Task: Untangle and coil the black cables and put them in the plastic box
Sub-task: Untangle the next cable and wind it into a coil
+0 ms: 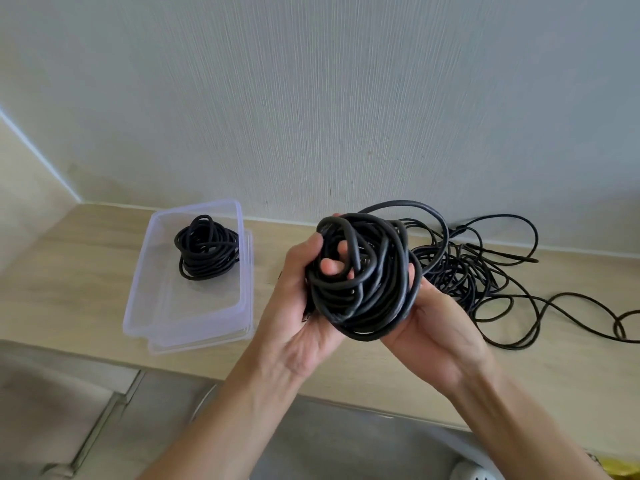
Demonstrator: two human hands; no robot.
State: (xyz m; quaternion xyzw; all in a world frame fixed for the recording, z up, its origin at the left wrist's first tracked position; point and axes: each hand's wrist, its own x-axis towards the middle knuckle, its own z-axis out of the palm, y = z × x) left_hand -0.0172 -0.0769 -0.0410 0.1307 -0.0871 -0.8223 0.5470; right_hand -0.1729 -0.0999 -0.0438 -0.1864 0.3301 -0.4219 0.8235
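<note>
Black cable coil [363, 275] is being held in the air just right of the plastic box [138, 289]. The left hand [304, 306] is curling its fingers through the loops, and the right hand [440, 334] is cupping it from below, fingers wrapping behind. A second coil [207, 252] is lying inside the box. Farther right of the box, a loose cable tangle [467, 268] is sprawling on the wooden counter [69, 271]

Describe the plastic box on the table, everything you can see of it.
The plastic box is clear, rectangular, with rounded corners and no lid on top. It stands on the light wooden tabletop near the wall, with what looks like a second clear piece, perhaps its lid, under it, showing along its right and near edges. One coiled black cable lies in its far end; the rest is bare.
</note>
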